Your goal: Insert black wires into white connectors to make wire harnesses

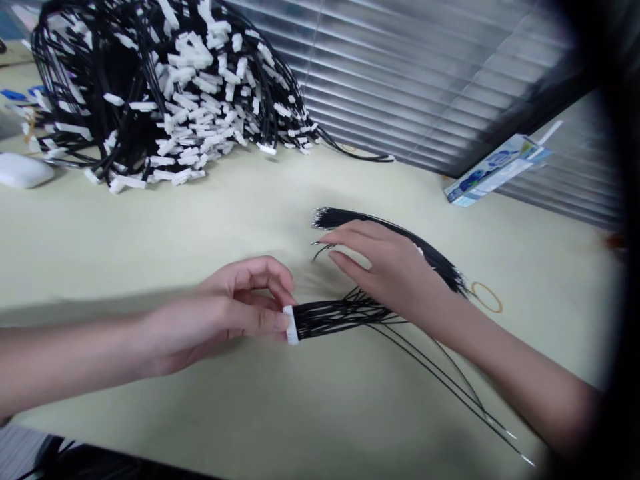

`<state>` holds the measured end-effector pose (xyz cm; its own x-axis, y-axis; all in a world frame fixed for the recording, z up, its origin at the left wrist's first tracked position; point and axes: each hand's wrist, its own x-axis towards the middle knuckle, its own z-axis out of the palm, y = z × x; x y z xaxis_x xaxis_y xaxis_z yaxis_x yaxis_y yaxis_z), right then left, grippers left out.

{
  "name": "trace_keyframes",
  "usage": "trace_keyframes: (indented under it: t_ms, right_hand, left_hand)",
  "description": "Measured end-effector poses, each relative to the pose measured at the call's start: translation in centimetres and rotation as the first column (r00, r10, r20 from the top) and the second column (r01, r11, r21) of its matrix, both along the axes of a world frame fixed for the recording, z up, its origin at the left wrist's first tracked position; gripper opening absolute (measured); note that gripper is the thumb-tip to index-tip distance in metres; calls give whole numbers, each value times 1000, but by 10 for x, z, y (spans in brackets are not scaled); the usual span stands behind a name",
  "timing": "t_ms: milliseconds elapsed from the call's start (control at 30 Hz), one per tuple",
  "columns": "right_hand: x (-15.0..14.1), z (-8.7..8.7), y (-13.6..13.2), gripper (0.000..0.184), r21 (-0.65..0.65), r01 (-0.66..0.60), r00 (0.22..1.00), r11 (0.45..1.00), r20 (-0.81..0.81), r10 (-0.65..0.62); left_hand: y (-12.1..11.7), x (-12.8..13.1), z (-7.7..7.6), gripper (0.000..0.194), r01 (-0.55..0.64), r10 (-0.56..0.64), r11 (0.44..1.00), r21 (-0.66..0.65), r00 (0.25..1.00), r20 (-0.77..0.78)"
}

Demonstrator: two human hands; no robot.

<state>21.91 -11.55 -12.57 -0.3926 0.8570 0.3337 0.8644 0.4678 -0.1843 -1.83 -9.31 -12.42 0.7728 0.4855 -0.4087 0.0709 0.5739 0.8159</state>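
My left hand (235, 307) pinches a small white connector (291, 325) between thumb and fingers; several thin black wires (340, 313) fan out of it to the right across the pale table. My right hand (385, 267) reaches left over a loose bundle of black wires (350, 217) lying on the table, its fingers stretched out and close together, with fingertips at the bundle's stripped ends. Whether a wire sits between those fingertips is not visible. A few wires from the connector trail away to the lower right (465, 400).
A big heap of finished black harnesses with white connectors (170, 93) fills the back left. A white mouse (23, 170) lies at the left edge. A rubber band (487, 297) lies beside my right wrist. A small carton (495, 170) leans against the window blinds (425, 73).
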Motion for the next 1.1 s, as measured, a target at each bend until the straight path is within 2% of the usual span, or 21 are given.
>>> trace_keyframes:
  t_ms: [100,167,433,633,900,1000,1100]
  right_hand:
    - [15,-16,13,24,-44,-62,995,997,78,65]
    - [19,-20,17,20,-64,-103,988,993,107,109]
    - [16,-13,11,24,-76,-196,932,978,295,210]
    - [16,-9,10,25,-89,-273,882,958,374,287]
    - [11,-15,13,16,-30,-246,928,969,282,245]
    - [5,-8,8,15,4,-171,967,985,193,167]
    - [-1,9,0,12,-7,-108,990,994,94,108]
  left_hand:
    - [0,1,0,21,-2,2,1000,5,1000,-2]
    - [0,1,0,21,-2,2,1000,9,1000,-5]
    - [-1,0,0,20,10,-10,1000,20,1000,-8]
    - [1,1,1,20,-5,5,1000,20,1000,-21]
    - [1,1,0,20,10,-9,1000,20,999,-35]
    - [1,0,-1,20,4,-4,1000,9,1000,-12]
    - [1,0,-1,20,-8,9,1000,-10,999,33]
